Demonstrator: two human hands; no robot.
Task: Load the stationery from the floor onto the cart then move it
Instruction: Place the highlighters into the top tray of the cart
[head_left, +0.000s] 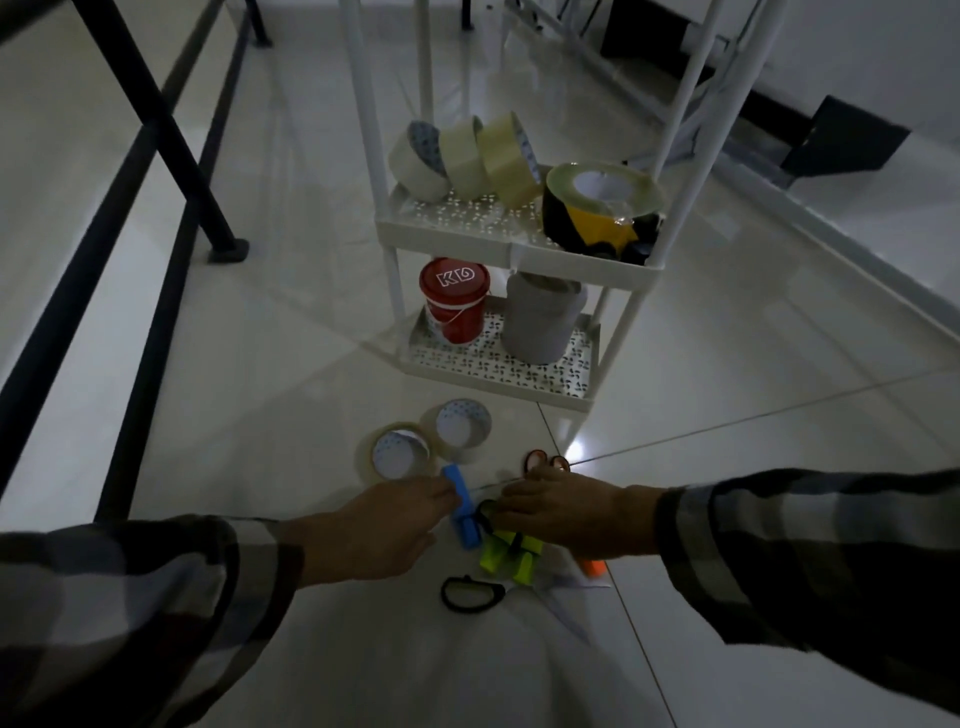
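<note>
A white cart (519, 244) stands on the floor ahead. Its upper shelf holds three pale tape rolls (462, 156) and a black-and-yellow tape roll (597, 205); the lower shelf holds a red tub (454, 301) and a grey roll (540, 319). On the floor lie two clear tape rolls (423, 441), a blue marker (462, 512), yellow-green highlighters (511, 558), an orange one (592, 567), black-handled scissors (472, 592) and red-handled scissors (545, 460). My left hand (374, 530) pinches the blue marker. My right hand (566, 512) lies palm-down over the highlighters; its grip is hidden.
A black metal frame (156, 130) with a foot (228, 252) runs along the left. White frame legs (691, 83) and a dark box (847, 140) stand behind and right of the cart. Pale tiled floor surrounds everything.
</note>
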